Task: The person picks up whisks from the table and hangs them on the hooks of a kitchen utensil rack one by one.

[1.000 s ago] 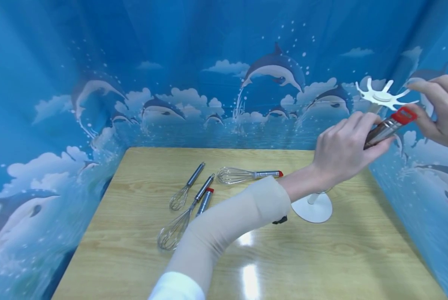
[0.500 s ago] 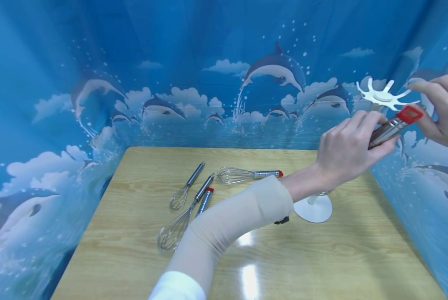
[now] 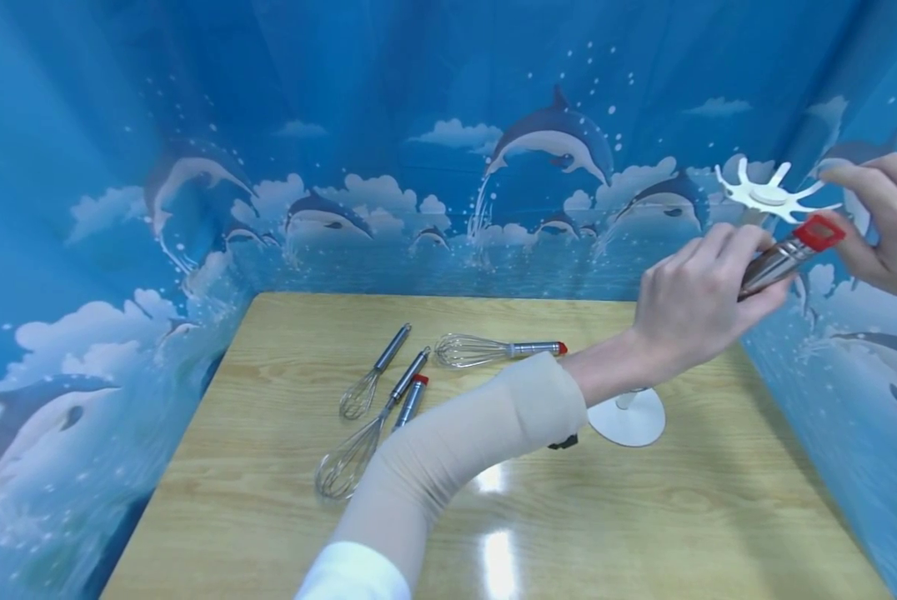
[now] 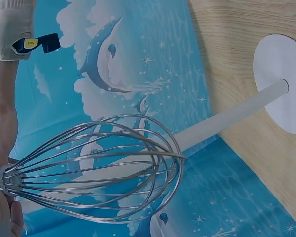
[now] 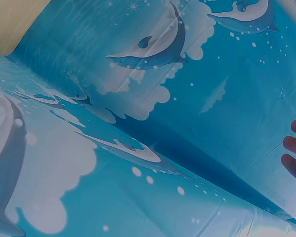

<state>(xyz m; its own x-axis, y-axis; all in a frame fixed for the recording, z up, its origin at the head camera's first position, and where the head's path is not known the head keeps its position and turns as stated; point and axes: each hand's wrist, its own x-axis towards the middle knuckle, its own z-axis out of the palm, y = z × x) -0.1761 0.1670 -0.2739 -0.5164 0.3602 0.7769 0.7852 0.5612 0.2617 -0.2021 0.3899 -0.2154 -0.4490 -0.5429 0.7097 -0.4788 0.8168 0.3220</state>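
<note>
Three whisks (image 3: pixel 407 381) are clustered left of centre on the table (image 3: pixel 606 517), a fourth whisk (image 3: pixel 534 348) to their right; one of the cluster is partly covered by the beige sleeve (image 3: pixel 478 425). Upper right: the held whisk (image 3: pixel 773 268) is gripped by the left hand (image 3: pixel 692 304), near the pronged white stand (image 3: pixel 767 195). Right hand (image 3: pixel 887 221) at right edge; whether anything is grasped cannot be told. Compared with a second ago, the held whisk's red end is shifted slightly right. Its wire loops, hidden from the head view, are shown by the left wrist view.
</note>
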